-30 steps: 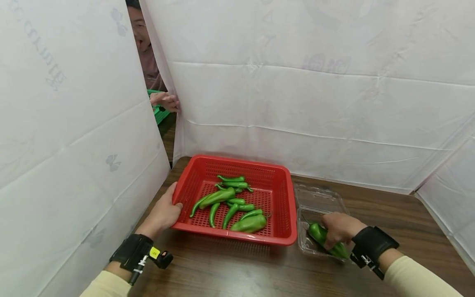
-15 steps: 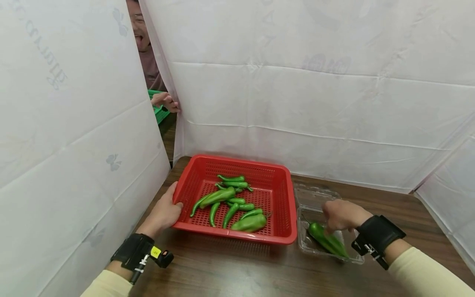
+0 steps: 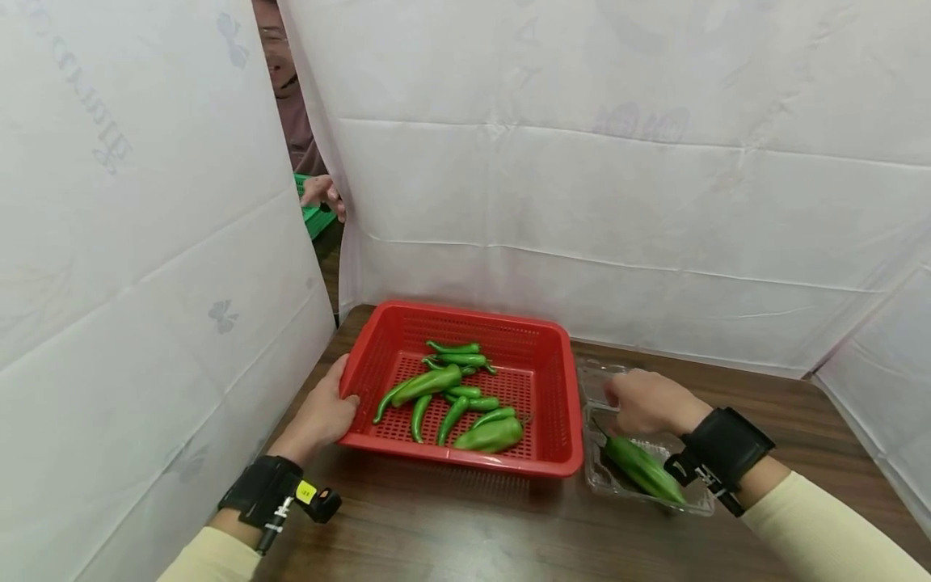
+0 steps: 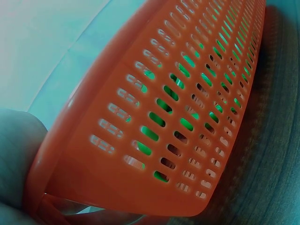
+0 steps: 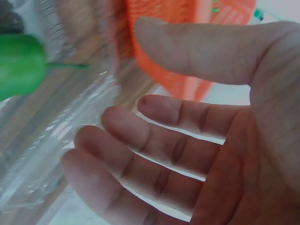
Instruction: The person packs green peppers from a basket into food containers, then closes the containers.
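Observation:
My left hand (image 3: 325, 412) grips the left rim of a red plastic basket (image 3: 473, 459), thumb over the edge. In the left wrist view the slotted basket wall (image 4: 126, 154) fills the picture, with green showing through. Several slim green chili peppers (image 3: 452, 420) and larger green peppers (image 3: 490, 436) lie inside. To the right, one long green pepper (image 3: 643, 469) lies in a clear plastic clamshell box (image 3: 604, 485). Over the box hovers my right hand (image 3: 658, 402); its palm holds nothing and its fingers (image 5: 131, 126) are loosely bent in the right wrist view. There the pepper (image 5: 21, 68) sits apart from them.
The box's clear lid (image 3: 596, 373) is folded back, close to the basket's right side. White sheeting (image 3: 618, 202) walls the dark wood table (image 3: 451, 533) at the back and sides. Through a gap at the back left, another person's hand (image 3: 320, 192) shows beside a green basket (image 3: 320, 221).
My right hand has let go of the long green pepper, which stays in the box, then lifted and moved left toward the lid. The left hand stays on the basket rim.

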{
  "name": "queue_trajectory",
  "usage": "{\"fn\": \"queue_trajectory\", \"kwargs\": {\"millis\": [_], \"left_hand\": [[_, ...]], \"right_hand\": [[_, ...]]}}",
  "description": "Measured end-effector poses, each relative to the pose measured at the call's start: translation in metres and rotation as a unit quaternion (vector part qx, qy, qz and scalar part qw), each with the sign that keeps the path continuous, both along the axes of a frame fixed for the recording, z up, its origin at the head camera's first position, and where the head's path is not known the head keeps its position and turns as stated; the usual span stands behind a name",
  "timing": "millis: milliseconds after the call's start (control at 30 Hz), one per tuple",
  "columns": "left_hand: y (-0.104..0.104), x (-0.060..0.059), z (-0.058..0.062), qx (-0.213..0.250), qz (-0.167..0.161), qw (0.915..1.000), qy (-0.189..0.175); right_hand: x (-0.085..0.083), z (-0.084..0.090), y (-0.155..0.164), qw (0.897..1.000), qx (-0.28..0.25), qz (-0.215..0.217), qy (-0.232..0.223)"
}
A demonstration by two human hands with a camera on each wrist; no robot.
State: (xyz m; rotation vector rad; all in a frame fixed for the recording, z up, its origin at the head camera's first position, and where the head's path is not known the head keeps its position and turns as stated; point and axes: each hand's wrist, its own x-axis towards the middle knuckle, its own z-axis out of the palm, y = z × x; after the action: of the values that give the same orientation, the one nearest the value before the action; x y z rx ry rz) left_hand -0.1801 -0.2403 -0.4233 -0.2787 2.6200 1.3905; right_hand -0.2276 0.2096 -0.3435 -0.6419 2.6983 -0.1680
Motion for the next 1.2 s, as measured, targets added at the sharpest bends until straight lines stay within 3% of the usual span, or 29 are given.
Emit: {"fn": "queue_trajectory", "kwargs": {"millis": [200, 433, 733, 1200], "left_hand": [[-0.001, 0.001, 0.001, 0.001, 0.001, 1.0, -0.002], [-0.001, -0.002, -0.001, -0.001, -0.009, 1.0, 0.001], [-0.002, -0.001, 0.001, 0.005, -0.011, 0.9999, 0.0], [0.0, 0.0, 0.0, 0.004, -0.011, 0.9999, 0.003]], "right_hand": [[-0.007, 0.012, -0.026, 0.999, -0.023, 0.012, 0.032], [-0.017, 0.013, -0.059, 0.999, -0.023, 0.041, 0.011], [-0.021, 0.002, -0.107, 0.992, 0.062, 0.114, -0.001], [-0.021, -0.03, -0.153, 0.969, 0.111, 0.221, -0.013]]}}
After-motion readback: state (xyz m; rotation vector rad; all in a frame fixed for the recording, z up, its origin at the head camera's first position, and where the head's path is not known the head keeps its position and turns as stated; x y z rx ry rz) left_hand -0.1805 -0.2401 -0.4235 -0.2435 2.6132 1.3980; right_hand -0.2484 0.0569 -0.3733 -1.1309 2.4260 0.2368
